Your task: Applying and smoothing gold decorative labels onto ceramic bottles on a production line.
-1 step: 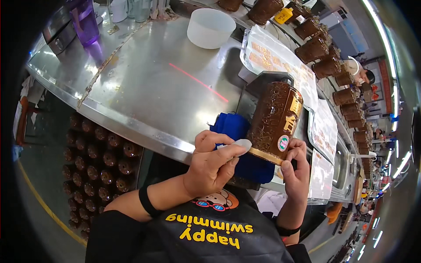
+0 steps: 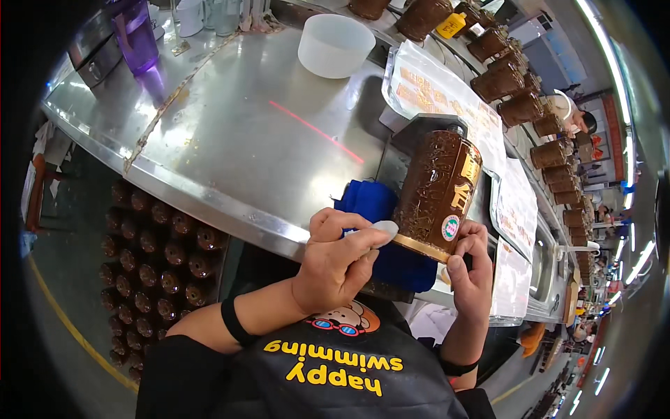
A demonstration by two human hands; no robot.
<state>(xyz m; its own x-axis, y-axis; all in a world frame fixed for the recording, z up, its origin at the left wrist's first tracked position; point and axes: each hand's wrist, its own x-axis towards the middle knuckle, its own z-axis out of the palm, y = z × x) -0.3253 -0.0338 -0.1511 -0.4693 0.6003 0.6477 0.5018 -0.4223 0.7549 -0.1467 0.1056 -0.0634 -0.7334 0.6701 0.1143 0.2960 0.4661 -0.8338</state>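
1 stickered jar [image 2: 436,192], 1 white bowl [image 2: 326,54], 1 purple jug [image 2: 137,40]

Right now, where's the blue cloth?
In the head view, just right of centre, the blue cloth shows left of and below the brown jar, by the left hand.

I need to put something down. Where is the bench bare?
The widest bare patch of bench lies between the purple jug, white bowl and blue cloth; a red light line crosses it. It is crowded around the brown jar, with left hand and right hand at it and sheets beyond.
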